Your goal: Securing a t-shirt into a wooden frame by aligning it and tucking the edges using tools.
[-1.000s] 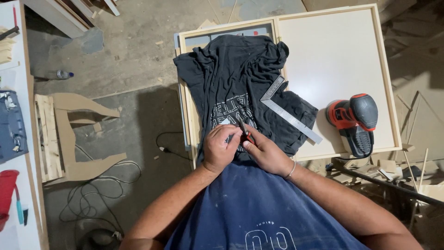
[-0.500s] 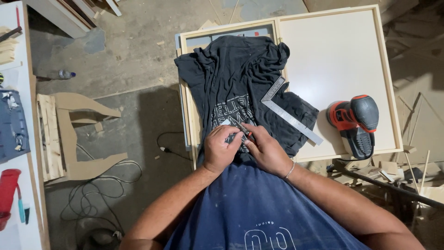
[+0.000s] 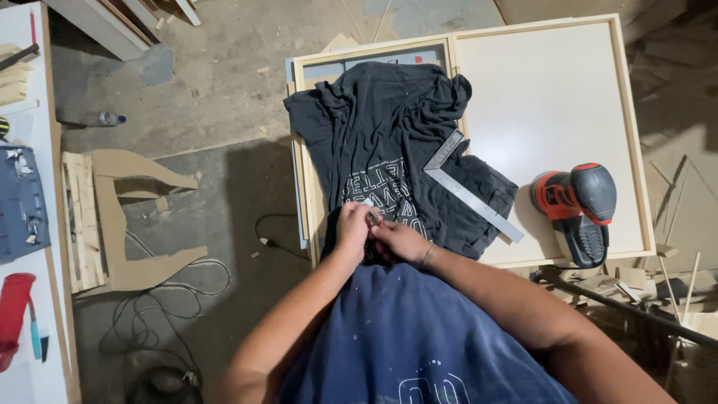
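Observation:
My left hand [image 3: 351, 228] and my right hand [image 3: 400, 241] meet at the near edge of a dark grey T-shirt [image 3: 381, 127] with a pale print. Together they pinch a small thin object [image 3: 374, 219]; I cannot tell what it is. The shirt lies spread over a white panel [image 3: 553, 97] in a pale wooden frame. A metal try square [image 3: 467, 191] rests on the shirt's right side, just beyond my right hand. An orange and black power sander [image 3: 580, 202] stands on the panel's near right corner.
On the concrete floor to the left lie a wooden cut-out shape [image 3: 127, 217], a coiled cable [image 3: 164, 299] and a small bottle [image 3: 105, 118]. A bench at the far left carries a blue case [image 3: 19, 202] and a red tool [image 3: 13, 307]. Wood scraps [image 3: 673, 284] pile up on the right.
Both hands have drawn closer together and slightly toward my body. The thin object, which stuck out over the shirt before, is now mostly covered by my fingers.

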